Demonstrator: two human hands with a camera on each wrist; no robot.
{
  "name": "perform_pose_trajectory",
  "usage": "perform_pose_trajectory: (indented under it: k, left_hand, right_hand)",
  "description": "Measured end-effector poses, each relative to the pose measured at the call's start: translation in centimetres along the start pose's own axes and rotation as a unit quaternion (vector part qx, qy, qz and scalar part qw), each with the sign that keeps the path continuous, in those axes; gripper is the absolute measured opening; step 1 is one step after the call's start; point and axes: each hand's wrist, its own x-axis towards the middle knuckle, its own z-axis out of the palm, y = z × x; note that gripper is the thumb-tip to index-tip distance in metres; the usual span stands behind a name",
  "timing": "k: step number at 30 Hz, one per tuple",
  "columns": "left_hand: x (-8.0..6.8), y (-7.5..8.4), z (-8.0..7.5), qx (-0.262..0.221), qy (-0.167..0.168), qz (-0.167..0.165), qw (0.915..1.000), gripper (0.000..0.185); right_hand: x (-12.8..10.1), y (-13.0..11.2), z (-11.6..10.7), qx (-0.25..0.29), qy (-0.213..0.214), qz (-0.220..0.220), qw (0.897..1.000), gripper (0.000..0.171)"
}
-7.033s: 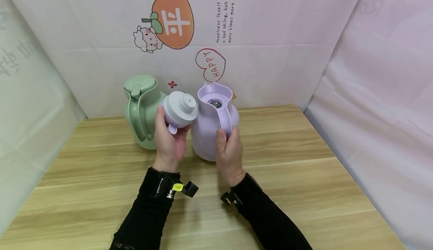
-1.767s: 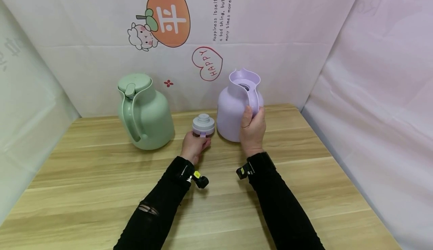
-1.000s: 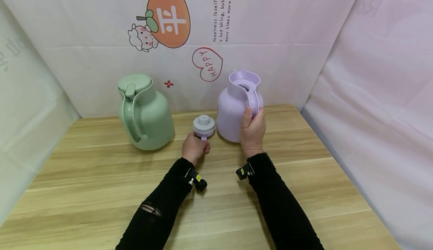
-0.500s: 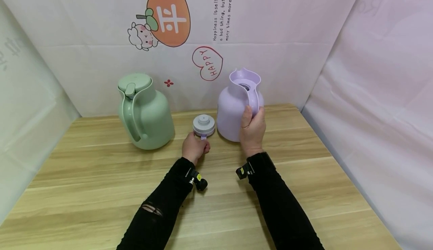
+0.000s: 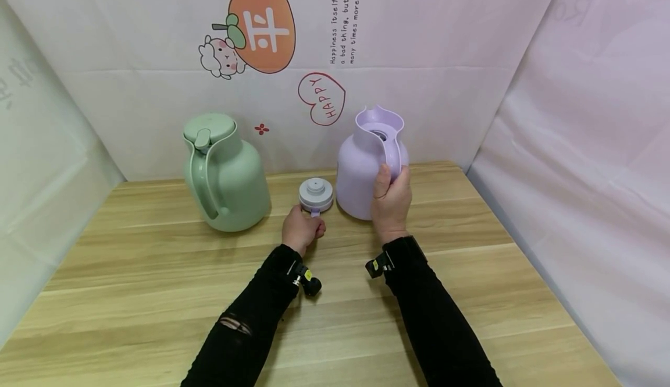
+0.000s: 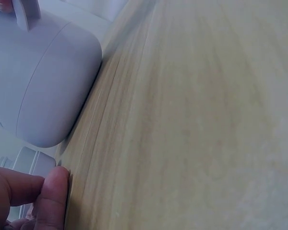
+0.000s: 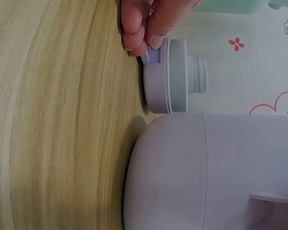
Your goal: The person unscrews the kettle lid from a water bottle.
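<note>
At the far left a green jug (image 5: 224, 171) is left standing, lidded. The grey lid (image 5: 316, 194) is set upside down on the table (image 5: 157, 270), its tab pinched by the left hand (image 5: 302, 231), presumably for steadiness. The lilac jug (image 5: 366, 171), open-mouthed, is kept upright by its handle, gripped in the right hand (image 5: 391, 203).

Bright, even, soft light all over, barely any shadows, just faint ones under the purple jug (image 5: 361, 171) and green jug (image 5: 225, 177). Head view sharp, slightly bowed at the edges. Left wrist view pretty blurry, washed-out tabletop (image 6: 206, 120), right wrist crisper
</note>
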Motion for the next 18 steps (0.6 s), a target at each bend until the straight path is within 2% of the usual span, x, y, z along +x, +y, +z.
perform_pose_trajectory:
  k: [7,14,18]
  left_hand:
    - [-0.15,0.06,-0.09,-0.002,-0.002,-0.004,1.0,0.073]
    - [0.2,-0.15,-0.07,-0.014,-0.009,-0.003,0.9999,0.073]
    - [0.2,-0.19,-0.1,-0.018,-0.011,-0.004,0.9998,0.073]
  right_hand:
    - [0.03,0.05,-0.07,0.002,-0.007,0.0,1.0,0.082]
    - [0.14,0.03,-0.18,0.008,-0.014,0.004,1.0,0.069]
    - [0.11,0.04,-0.23,0.014,-0.017,0.006,1.0,0.07]
